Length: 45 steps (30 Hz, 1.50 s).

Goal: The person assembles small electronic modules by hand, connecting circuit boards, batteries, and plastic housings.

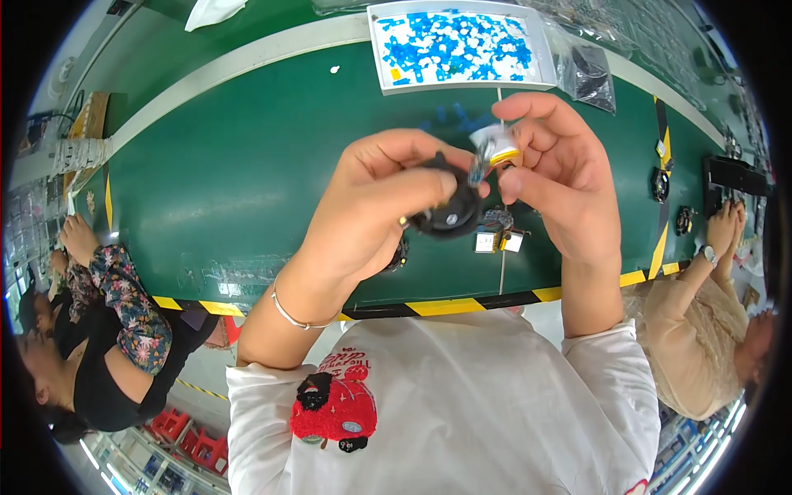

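My left hand (363, 194) grips a round black plastic case (452, 216), thumb on top and fingers wrapped round its side. Just right of it, my right hand (569, 177) pinches a small silver battery pack (498, 147) with yellow tape and thin wires, blurred by motion. The battery sits close above the case's edge; whether its wires join the case I cannot tell. Below the hands on the green mat (231, 181) lie small battery cells with wires (488, 242). Another round black part (399, 256) is partly hidden behind my left wrist.
A white tray (551, 78) of small blue and white pieces stands at the far side, with a clear plastic bag (592, 78) beside it. Co-workers sit left and right. Round black parts (661, 186) lie by the right tape line. Striped tape (445, 307) edges the table.
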Available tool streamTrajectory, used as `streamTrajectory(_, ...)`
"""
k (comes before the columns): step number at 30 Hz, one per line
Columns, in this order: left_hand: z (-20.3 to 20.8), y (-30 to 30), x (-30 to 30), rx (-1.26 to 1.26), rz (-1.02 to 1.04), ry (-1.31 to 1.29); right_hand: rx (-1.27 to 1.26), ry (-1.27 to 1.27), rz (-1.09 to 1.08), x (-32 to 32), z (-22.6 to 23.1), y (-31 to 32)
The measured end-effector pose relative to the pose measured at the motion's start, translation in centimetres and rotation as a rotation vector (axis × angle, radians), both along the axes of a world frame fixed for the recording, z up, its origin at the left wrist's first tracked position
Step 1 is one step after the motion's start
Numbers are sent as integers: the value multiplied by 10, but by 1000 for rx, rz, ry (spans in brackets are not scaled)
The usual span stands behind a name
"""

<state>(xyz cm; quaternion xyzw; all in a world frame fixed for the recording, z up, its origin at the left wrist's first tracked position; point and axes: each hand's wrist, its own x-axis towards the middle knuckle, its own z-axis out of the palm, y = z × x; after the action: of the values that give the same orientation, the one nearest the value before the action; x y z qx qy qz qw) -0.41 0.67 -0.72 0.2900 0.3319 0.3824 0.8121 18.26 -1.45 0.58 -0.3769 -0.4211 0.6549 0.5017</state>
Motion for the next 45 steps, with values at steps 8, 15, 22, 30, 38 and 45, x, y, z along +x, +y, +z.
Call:
streamTrajectory(8,-7,-3,7,245,-192,242,394,-485,-263,-10,-4,-7)
streamTrajectory(15,-7,-2,13,19,94,0,1015,-1024,-429,-16,-8,1)
streamTrajectory(22,-8,-5,12,-71,163,-105,1039,-999,-403,-18,-11,2)
streamTrajectory(30,-9,-3,7,-124,137,-88,816,-845,-293,-12,-9,1)
streamTrajectory(38,-6,3,4,-3,12,66,596,-926,-416,-4,-22,17)
streamTrajectory(45,-5,17,-9,60,184,131,790,-1282,-301,3,-25,18)
